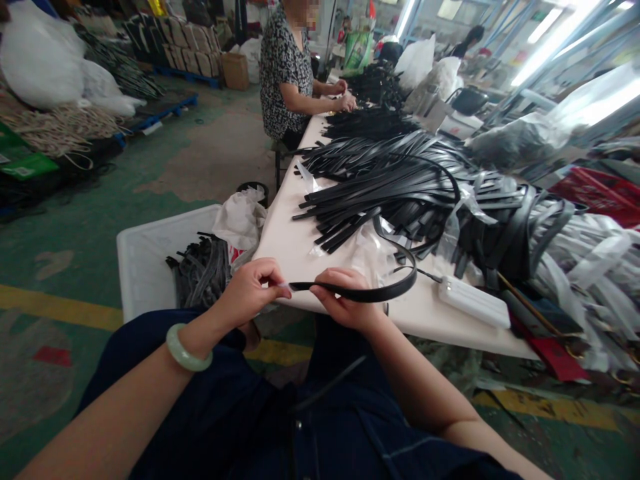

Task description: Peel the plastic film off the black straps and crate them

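Note:
Between my hands runs a black strap (373,293), which bends back in a loop over the table edge. My left hand (257,283) pinches its end, where a small whitish piece shows at the fingertips; I cannot make out what that piece is. Closed around the strap a little further along is my right hand (343,300). Just beyond my hands, a large pile of black straps (370,193) spreads over the pale table (285,230). Thin clear plastic (373,253) lies near my right hand.
A white power bank (473,303) with a cable lies to the right. On the left below the table stands a white bin (150,250) with dark strips (203,267) inside. A co-worker (285,73) handles straps at the far end. Plastic-wrapped bundles (590,267) crowd the right side.

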Demonstrator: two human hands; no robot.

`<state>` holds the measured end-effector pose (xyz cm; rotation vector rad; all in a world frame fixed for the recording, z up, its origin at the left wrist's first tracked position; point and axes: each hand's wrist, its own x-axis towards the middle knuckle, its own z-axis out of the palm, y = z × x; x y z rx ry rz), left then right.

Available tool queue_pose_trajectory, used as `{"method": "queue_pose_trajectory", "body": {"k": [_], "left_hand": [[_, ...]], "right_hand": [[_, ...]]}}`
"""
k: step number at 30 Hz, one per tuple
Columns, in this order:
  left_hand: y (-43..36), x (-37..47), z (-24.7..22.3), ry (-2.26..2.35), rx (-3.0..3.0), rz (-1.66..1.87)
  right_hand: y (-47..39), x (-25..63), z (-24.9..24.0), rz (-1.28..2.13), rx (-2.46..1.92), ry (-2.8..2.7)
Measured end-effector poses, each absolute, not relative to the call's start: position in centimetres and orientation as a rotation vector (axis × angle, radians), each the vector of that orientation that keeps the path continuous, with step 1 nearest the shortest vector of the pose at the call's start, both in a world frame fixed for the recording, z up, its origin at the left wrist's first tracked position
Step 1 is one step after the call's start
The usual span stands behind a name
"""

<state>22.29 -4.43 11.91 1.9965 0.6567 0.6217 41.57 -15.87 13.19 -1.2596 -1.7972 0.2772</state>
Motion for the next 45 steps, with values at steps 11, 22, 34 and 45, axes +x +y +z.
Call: {"method": "queue_pose_trajectory", "body": {"k": [11,22,34,45], "left_hand": [[-4.4,22.7,12.4,0.607,1.98,0.565],[-4.1,22.9,12.2,0.738,1.806,0.653],[-4.4,22.8,11.9,0.789,1.891,0.642],[-4.3,23.2,11.6,0.718,1.962,0.456]], "right_hand": [[-15.0,41.9,13.0,0.379,-1.273,-1.845],[-15.1,41.4,12.9,0.311,-1.284,-1.685],[-14.5,41.4,12.2,0.366,-1.292,-1.791],[-13.1,40.1,11.0,0.657,-1.321,-1.152]]}}
